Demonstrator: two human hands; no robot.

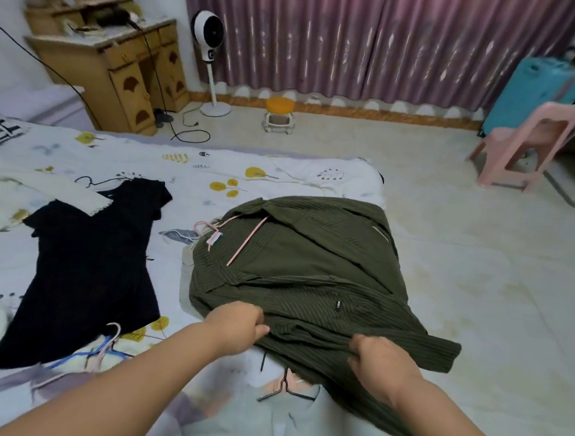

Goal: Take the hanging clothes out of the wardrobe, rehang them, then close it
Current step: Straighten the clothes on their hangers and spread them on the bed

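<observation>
head: green shirt [312, 281] centre frame on bed [282, 173], pink hanger [243, 245] inside
axis: collar far, hem near
left hand [237, 326]: pinches hem
right hand [379, 364]: grips hem, equally near

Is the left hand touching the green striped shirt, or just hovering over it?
Touching. The head view shows the left hand gripping the green striped shirt at its near edge, fingers curled into the fabric.

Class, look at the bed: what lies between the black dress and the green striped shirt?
In the head view, between the black dress and the green striped shirt lies a strip of the patterned bedsheet, bare of clothes; a pink hanger pokes out at the shirt's collar.
</observation>
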